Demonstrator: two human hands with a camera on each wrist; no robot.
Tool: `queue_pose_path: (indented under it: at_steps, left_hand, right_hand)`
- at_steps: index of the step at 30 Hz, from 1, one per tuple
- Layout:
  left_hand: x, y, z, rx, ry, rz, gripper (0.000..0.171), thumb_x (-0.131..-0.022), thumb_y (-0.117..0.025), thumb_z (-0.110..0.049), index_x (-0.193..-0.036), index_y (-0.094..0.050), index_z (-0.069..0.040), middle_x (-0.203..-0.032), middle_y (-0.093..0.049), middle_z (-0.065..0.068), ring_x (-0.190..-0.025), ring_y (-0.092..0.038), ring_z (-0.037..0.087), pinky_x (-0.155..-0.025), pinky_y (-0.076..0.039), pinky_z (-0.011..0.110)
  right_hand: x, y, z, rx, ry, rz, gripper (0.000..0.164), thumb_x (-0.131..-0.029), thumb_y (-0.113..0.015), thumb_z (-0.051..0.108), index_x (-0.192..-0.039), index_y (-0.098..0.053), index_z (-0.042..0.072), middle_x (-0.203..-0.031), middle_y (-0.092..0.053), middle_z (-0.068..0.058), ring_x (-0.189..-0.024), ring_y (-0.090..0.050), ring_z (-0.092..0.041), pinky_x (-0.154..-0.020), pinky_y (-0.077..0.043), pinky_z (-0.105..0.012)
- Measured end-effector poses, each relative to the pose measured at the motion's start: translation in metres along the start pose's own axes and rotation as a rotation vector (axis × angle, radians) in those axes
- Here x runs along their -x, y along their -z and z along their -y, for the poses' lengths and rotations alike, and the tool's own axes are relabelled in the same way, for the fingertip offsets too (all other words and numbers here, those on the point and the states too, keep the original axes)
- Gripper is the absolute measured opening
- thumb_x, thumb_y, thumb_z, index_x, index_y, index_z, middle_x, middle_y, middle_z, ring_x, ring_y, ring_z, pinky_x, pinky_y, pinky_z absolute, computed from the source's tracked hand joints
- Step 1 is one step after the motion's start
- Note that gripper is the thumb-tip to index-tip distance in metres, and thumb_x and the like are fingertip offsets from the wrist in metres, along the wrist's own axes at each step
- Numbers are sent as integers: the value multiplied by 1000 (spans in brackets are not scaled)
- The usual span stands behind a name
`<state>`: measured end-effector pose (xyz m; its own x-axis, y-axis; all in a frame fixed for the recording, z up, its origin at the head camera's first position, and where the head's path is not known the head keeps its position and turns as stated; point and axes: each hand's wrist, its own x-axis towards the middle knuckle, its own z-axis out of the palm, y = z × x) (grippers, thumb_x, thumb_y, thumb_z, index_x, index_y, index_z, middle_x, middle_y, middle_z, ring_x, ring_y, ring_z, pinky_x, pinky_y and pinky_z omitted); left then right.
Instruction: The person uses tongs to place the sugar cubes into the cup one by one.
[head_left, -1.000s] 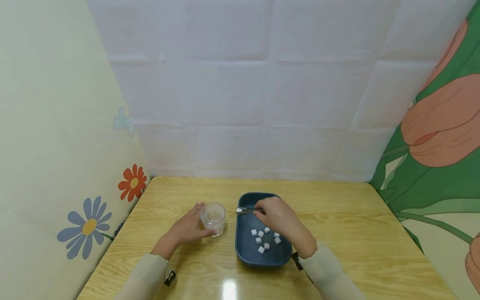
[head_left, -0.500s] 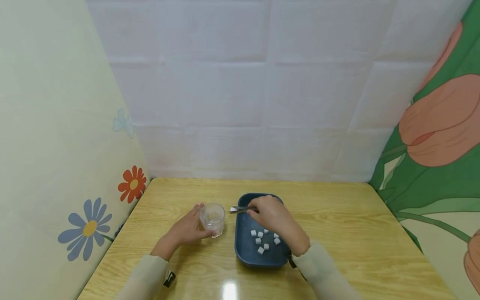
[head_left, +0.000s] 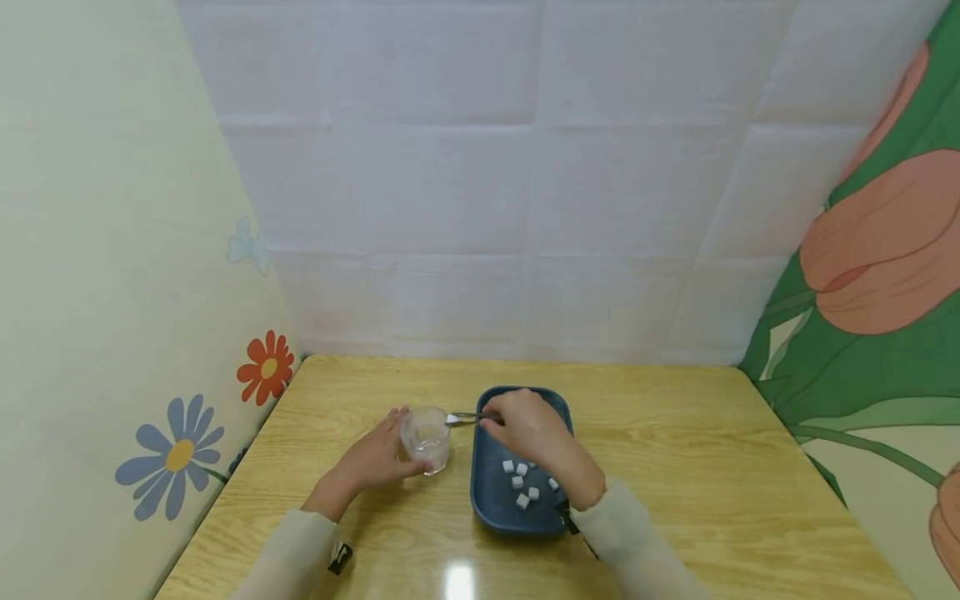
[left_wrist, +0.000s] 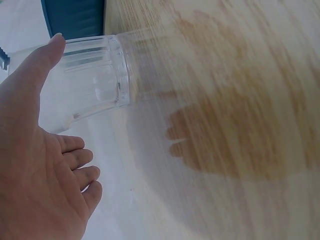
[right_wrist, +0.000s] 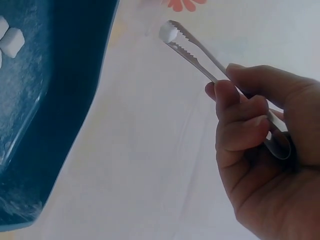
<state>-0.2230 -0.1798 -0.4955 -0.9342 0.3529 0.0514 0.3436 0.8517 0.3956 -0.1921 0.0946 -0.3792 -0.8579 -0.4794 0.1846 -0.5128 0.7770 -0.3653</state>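
Note:
My left hand [head_left: 367, 460] holds a clear drinking glass [head_left: 429, 446] upright on the table, its thumb on the near side and its fingers at the far side. In the left wrist view the thumb lies along the wall of the glass [left_wrist: 90, 82]. With my right hand [head_left: 531, 427] I grip small metal tongs [head_left: 471, 418], which have toothed jaws. Their tips pinch one white sugar cube [right_wrist: 168, 32], which in the head view is right at the glass's right rim. Several more sugar cubes [head_left: 517, 482] lie in the blue tray [head_left: 489, 518] under my right hand.
The wooden table [head_left: 675, 467] ends against a white cloth backdrop [head_left: 480, 208]. A flowered panel [head_left: 150, 333] stands at the left and a tulip-patterned one [head_left: 877, 267] at the right. The tray sits just right of the glass.
My right hand has moved left, carrying the sugar cube in the tongs from over the tray's left edge to the rim of the glass. The left hand and glass stay put.

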Motion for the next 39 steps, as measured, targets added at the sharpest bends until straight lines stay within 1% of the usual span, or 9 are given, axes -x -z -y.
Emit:
queue_pose_path:
  at_steps: [3, 9, 11, 17, 20, 23, 28, 34, 39]
  left_hand:
    - [0, 0, 0, -1, -1, -3, 109, -70, -63, -71, -146, -26, -3, -151, -27, 15, -139, -24, 31, -107, -31, 48]
    - [-1, 0, -1, 2, 7, 2, 109, -70, -63, -71, -147, -25, -4, -152, -25, 14, -140, -23, 30, -107, -31, 48]
    - [-1, 1, -1, 2, 13, 6, 109, -70, -63, -70, -148, -24, -5, -152, -24, 13, -140, -22, 29, -108, -30, 47]
    - [0, 0, -1, -3, -3, -8, 108, -71, -62, -70, -146, -26, -3, -151, -26, 14, -139, -25, 31, -106, -32, 48]
    - [0, 0, 0, -7, -8, -11, 107, -72, -61, -71, -146, -26, -2, -151, -27, 14, -139, -25, 31, -107, -32, 47]
    - [0, 0, 0, -11, -13, -14, 107, -72, -61, -71, -146, -27, -2, -151, -28, 15, -139, -25, 31, -106, -32, 47]
    - [0, 0, 1, -15, -11, -13, 107, -72, -61, -71, -146, -26, -2, -151, -27, 15, -139, -25, 31, -106, -32, 48]
    - [0, -1, 1, -13, -3, -1, 106, -72, -62, -69, -147, -25, -3, -152, -26, 14, -140, -23, 30, -107, -31, 48]
    - [0, -1, 1, -19, 8, 10, 107, -73, -61, -70, -148, -23, -3, -153, -24, 14, -140, -22, 30, -107, -31, 48]
  right_hand:
    - [-2, -3, 1, -11, 7, 1, 21, -91, -61, 28, -103, -72, 14, -92, -70, 3, -71, -61, -3, -64, -50, -23]
    - [-5, -9, 4, -45, 20, -12, 16, -91, -61, 24, -97, -73, 15, -84, -68, 5, -61, -55, 0, -56, -46, -21]
    - [-6, -10, 5, -49, 17, -15, 16, -91, -61, 25, -97, -73, 16, -84, -68, 5, -60, -54, 1, -55, -45, -20]
    - [-9, -15, 8, -50, 16, -30, 20, -90, -63, 28, -100, -73, 14, -82, -68, 5, -56, -51, 0, -50, -43, -19]
    - [-10, -18, 9, -47, 30, -52, 19, -89, -64, 27, -99, -73, 14, -81, -68, 4, -57, -52, 0, -50, -43, -19]
    - [-11, -22, 9, -48, 36, -74, 18, -88, -65, 26, -99, -74, 15, -83, -69, 4, -62, -56, 0, -53, -45, -18]
    - [-13, -27, 11, -74, 16, -81, 15, -87, -66, 26, -97, -74, 18, -83, -70, 4, -65, -59, -1, -55, -47, -18]
    - [-16, -34, 14, -117, 7, -90, 13, -86, -67, 24, -92, -74, 15, -77, -69, 4, -55, -53, 2, -49, -44, -17]
    - [-19, -41, 16, -134, -22, -68, 13, -86, -67, 24, -92, -74, 16, -75, -68, 5, -51, -50, 2, -46, -42, -18]
